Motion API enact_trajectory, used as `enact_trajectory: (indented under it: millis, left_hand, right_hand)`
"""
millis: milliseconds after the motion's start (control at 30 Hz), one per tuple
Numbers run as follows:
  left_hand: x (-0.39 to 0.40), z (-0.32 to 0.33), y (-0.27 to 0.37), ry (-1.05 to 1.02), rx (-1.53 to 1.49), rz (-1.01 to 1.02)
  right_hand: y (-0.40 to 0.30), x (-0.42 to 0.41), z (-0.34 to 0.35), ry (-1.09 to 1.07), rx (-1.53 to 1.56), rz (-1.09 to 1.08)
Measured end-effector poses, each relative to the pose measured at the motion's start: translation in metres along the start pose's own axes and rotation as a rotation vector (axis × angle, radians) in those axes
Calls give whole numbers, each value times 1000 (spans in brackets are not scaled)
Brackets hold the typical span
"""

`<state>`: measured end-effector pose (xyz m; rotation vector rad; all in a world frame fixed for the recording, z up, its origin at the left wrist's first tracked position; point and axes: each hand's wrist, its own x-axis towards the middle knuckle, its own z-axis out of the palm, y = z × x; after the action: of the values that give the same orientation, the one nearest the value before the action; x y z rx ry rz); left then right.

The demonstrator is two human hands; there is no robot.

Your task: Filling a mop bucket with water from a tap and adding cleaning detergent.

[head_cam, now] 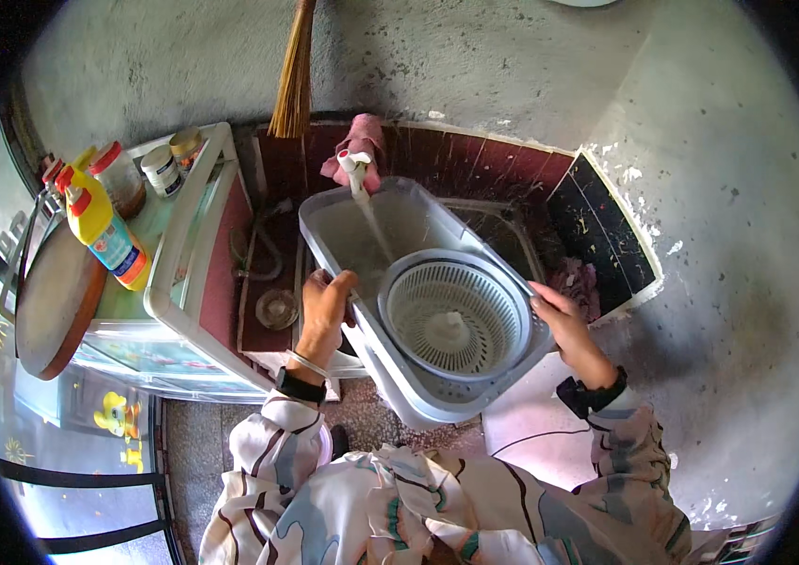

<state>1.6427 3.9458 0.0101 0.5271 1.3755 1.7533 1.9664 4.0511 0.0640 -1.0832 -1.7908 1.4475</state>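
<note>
A grey plastic mop bucket [470, 406] sits tilted at the sink, its far end beneath a white tap [355, 162]. Water streams from the tap into the bucket's open compartment. The round slotted spin basket [413, 311] fills the end nearer to me and looks empty. My left hand [323, 311] grips the bucket's left rim, thumb on top. On the opposite side, my right hand [565, 321] holds the right rim. The bucket's underside is hidden.
A pink cloth [364, 141] hangs behind the tap. Left stands a cabinet [187, 240] with a yellow bottle [106, 226], jars and a round board [60, 300]. A straw broom [293, 78] hangs above. Another cloth [576, 286] lies right of the sink.
</note>
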Motion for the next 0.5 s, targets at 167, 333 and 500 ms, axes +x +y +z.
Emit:
enact_trajectory:
  millis: [167, 333, 500]
  left_hand:
    - [-4, 7, -1, -44, 15, -23]
    - [-1, 6, -1, -51, 12, -35]
    - [-4, 12, 1, -68, -9, -50]
  right_hand:
    - [2, -18, -7, 33, -17, -9]
    - [-30, -18, -10, -62, -553, -58]
    - [-117, 50, 5, -49, -1127, -502]
